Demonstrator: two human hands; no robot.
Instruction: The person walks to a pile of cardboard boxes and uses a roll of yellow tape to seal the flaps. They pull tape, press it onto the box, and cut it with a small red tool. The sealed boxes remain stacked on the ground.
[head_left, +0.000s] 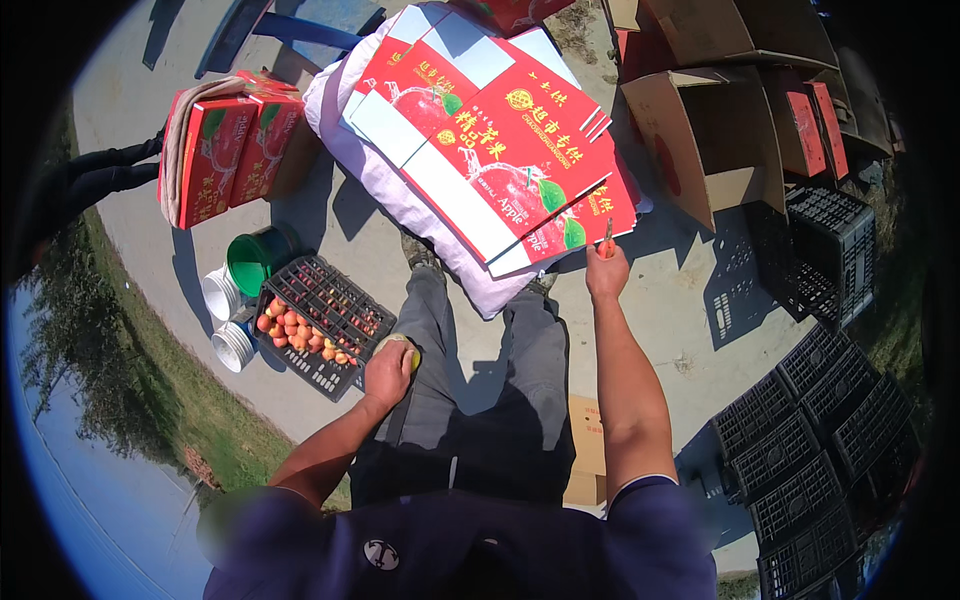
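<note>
My left hand (389, 371) is closed on a roll of tape (415, 360), of which a yellowish rim shows, beside my left thigh. A small orange-handled tool (606, 244) with a metal tip is in my right hand (607, 271); its exact kind is unclear. That hand is at the lower right edge of a fanned pile of flat red printed apple cartons (517, 187). Under the pile lies a pale cloth-covered bundle (450, 259) in front of my legs. Left of my knees, a black plastic crate (322, 379) holds red and yellow apples (296, 326), partly beneath an openwork black crate or lid.
White buckets (222, 294) and a green bucket (251, 262) stand left. Behind them are red cartons (217, 161) with a cloth, and another person's legs (112, 176). Open cardboard boxes (694, 142) and stacked black crates (787, 457) are on the right. Blue metal framework (300, 30) is at the top.
</note>
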